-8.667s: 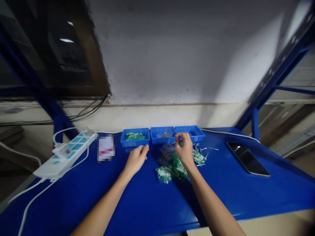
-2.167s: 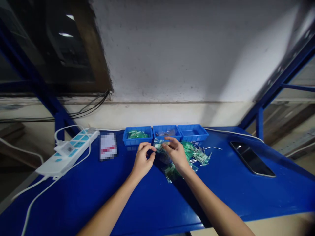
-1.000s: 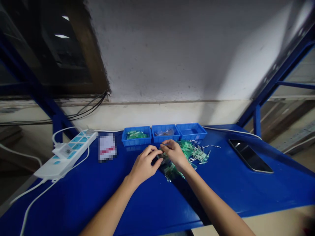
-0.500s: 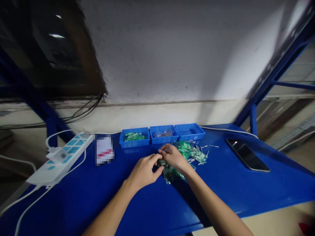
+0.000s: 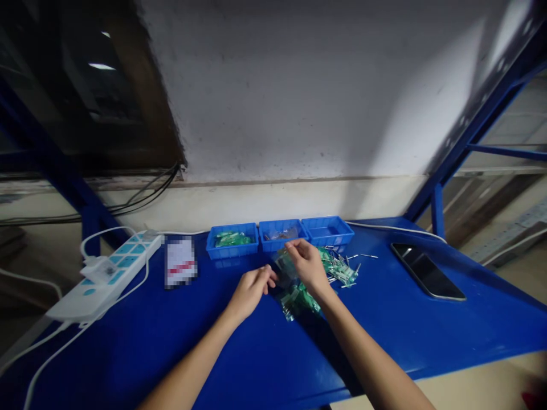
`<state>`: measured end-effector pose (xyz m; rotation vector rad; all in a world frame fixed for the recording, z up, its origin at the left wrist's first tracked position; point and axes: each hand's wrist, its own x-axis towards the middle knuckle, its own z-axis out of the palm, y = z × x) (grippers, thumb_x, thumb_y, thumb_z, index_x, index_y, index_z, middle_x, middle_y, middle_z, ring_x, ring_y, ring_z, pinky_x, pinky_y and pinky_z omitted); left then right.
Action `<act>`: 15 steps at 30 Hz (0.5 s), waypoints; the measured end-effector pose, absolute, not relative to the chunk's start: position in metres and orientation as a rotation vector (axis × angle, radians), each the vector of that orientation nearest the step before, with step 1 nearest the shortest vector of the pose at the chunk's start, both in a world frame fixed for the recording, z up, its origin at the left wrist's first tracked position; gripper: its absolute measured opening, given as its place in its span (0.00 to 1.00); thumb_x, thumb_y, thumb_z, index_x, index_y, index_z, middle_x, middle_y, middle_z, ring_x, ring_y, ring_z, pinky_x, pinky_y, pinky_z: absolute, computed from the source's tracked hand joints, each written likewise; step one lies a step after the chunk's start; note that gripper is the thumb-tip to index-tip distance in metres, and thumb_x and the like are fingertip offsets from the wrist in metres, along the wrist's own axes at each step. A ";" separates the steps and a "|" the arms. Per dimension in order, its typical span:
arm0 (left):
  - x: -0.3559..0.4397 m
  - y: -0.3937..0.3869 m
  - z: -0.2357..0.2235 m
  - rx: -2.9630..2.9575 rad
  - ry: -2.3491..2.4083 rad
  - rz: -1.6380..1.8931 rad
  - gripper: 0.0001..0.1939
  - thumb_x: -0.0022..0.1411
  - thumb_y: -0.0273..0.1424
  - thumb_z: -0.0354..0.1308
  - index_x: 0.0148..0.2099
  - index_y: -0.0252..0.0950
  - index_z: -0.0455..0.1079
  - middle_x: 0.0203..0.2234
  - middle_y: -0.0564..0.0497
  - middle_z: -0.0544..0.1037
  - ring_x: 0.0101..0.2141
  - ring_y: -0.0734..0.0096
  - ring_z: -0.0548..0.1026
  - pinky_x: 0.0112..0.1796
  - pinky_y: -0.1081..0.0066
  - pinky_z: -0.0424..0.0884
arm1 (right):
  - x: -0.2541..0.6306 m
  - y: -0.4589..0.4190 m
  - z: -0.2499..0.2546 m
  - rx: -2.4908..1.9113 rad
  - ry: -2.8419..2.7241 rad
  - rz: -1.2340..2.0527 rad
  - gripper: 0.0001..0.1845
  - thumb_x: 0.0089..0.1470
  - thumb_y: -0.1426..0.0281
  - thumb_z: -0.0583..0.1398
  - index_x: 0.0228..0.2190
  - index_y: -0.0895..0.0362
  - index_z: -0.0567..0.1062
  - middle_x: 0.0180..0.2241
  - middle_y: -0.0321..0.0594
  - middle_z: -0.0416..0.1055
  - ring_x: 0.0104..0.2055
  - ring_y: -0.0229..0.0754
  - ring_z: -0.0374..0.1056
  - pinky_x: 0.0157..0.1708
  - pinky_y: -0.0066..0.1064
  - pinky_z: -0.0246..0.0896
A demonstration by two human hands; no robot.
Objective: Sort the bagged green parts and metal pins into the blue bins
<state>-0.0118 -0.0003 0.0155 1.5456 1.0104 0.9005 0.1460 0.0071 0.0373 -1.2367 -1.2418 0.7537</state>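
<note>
My right hand [image 5: 306,265] pinches the top of a clear plastic bag [image 5: 284,267], which hangs from the fingertips. Just left of the bag is my left hand [image 5: 251,289], its fingers drawn together; whether they hold anything cannot be made out. Below the bag, on the blue table, lies a green-tinted bag of small parts [image 5: 301,302]. Beyond my right hand spreads a loose pile of thin metal pins with pale green pieces [image 5: 342,270], partly hidden by the hand.
Three blue bins line the back: one with green packets [image 5: 233,250], one with a clear bag of brownish parts [image 5: 284,246], and a right bin [image 5: 328,242]. A phone [image 5: 427,271] lies right. A power strip [image 5: 102,279] and blurred-out card [image 5: 180,262] are left.
My hands have moved apart. The right hand has lifted slightly with the clear bag, now more in view; the left has drawn back a little and its fingers have closed up.
</note>
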 end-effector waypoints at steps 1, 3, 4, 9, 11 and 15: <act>-0.012 0.002 0.015 1.385 0.990 0.896 0.27 0.59 0.51 0.45 0.33 0.32 0.72 0.22 0.49 0.72 0.20 0.76 0.65 0.21 0.76 0.57 | 0.143 0.005 0.038 -1.207 -1.330 0.718 0.14 0.54 0.60 0.55 0.27 0.58 0.71 0.24 0.37 0.70 0.28 0.38 0.65 0.29 0.29 0.58; -0.013 0.006 0.014 1.117 0.934 0.906 0.30 0.57 0.54 0.45 0.33 0.31 0.72 0.21 0.50 0.72 0.18 0.79 0.64 0.18 0.77 0.53 | 0.136 -0.002 0.040 -1.151 -1.546 0.595 0.11 0.55 0.64 0.55 0.29 0.56 0.73 0.31 0.40 0.73 0.38 0.42 0.66 0.41 0.34 0.59; -0.014 0.008 0.015 1.024 0.907 0.927 0.28 0.56 0.53 0.48 0.32 0.31 0.71 0.21 0.51 0.72 0.18 0.80 0.64 0.18 0.78 0.53 | 0.133 -0.005 0.040 -1.130 -1.650 0.519 0.09 0.55 0.66 0.56 0.29 0.55 0.74 0.35 0.41 0.73 0.42 0.43 0.65 0.45 0.37 0.57; -0.018 0.012 0.013 0.863 0.868 1.064 0.14 0.49 0.38 0.63 0.34 0.33 0.71 0.23 0.54 0.73 0.23 0.80 0.69 0.24 0.79 0.61 | 0.127 -0.014 0.038 -1.115 -1.918 0.267 0.05 0.53 0.69 0.59 0.30 0.52 0.76 0.46 0.42 0.65 0.51 0.48 0.56 0.50 0.43 0.53; -0.019 0.013 0.011 0.948 0.894 1.093 0.13 0.51 0.37 0.62 0.37 0.34 0.72 0.26 0.53 0.74 0.25 0.78 0.70 0.26 0.79 0.63 | 0.126 -0.013 0.035 -1.143 -1.916 0.240 0.05 0.52 0.68 0.59 0.30 0.52 0.77 0.48 0.44 0.62 0.52 0.50 0.55 0.50 0.43 0.53; -0.020 0.011 0.010 1.327 1.072 1.194 0.12 0.55 0.37 0.58 0.39 0.36 0.72 0.29 0.51 0.77 0.25 0.74 0.72 0.27 0.76 0.65 | 0.128 -0.006 0.033 -1.300 -1.721 0.317 0.13 0.54 0.61 0.57 0.26 0.55 0.77 0.40 0.46 0.65 0.46 0.48 0.60 0.47 0.42 0.54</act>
